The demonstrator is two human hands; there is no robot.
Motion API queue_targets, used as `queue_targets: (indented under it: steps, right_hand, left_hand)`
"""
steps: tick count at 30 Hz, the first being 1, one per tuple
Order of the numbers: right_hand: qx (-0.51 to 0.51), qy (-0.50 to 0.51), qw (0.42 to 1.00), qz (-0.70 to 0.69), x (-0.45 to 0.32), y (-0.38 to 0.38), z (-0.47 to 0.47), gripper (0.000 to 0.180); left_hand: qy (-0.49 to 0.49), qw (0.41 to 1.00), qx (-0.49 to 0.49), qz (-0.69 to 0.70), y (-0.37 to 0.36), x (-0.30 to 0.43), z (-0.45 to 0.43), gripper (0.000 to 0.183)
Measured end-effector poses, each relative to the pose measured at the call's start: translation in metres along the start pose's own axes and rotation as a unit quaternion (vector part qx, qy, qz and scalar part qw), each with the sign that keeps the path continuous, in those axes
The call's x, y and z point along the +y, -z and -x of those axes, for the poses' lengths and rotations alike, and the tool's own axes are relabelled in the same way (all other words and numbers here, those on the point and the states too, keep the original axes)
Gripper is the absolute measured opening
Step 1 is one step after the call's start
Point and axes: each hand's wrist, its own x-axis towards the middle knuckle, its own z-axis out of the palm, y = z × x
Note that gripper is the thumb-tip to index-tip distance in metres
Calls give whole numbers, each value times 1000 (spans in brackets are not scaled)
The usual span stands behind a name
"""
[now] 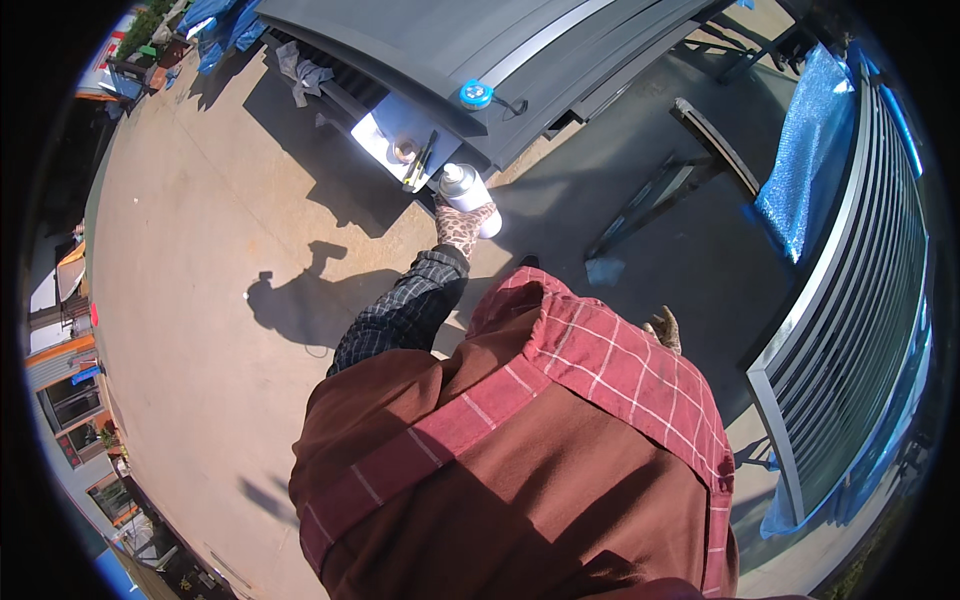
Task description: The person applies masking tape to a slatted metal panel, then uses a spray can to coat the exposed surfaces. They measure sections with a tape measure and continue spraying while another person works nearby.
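My left hand (pixel 459 227), in a leopard-print glove, is closed around a white spray can (pixel 474 196) with a silver-coloured shoulder and a white top. Just beyond the can, a roll of tape (pixel 405 148) and a yellow-and-black utility knife (pixel 418 166) lie on a white sheet (pixel 379 129) at the corner of the stacked dark metal panels (pixel 375 37). A blue tape measure (pixel 476 94) with a dark strap rests on the panels. My right hand (pixel 666 330), gloved too, hangs low at my right side, partly hidden by the red checked apron; its fingers look apart and nothing shows in them.
At right stands a slatted metal panel (pixel 840 315) with blue bubble wrap (pixel 806 150) beside it. A metal trestle (pixel 652 195) stands on the concrete floor (pixel 187 300) ahead to the right. A crumpled grey cloth (pixel 301 73) hangs at the stack's left edge.
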Motion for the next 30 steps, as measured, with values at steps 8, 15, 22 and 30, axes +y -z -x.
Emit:
queue_targets:
  steps: [8, 15, 22, 30]
  right_hand:
    - [-64, -114, 978, 163, -22, -27, -18, 56]
    - [-92, -180, 962, 184, -20, -4, -29, 53]
    - [-44, -226, 966, 118, -29, -3, -44, 50]
    - [-48, -196, 955, 219, -15, 9, -42, 49]
  left_hand:
    - [184, 934, 305, 43, 37, -54, -128, 95]
    - [49, 927, 316, 197, 14, -6, -177, 91]
    - [-28, 936, 335, 108, 19, 73, -232, 93]
    - [-64, 968, 238, 38, -5, 101, -278, 87]
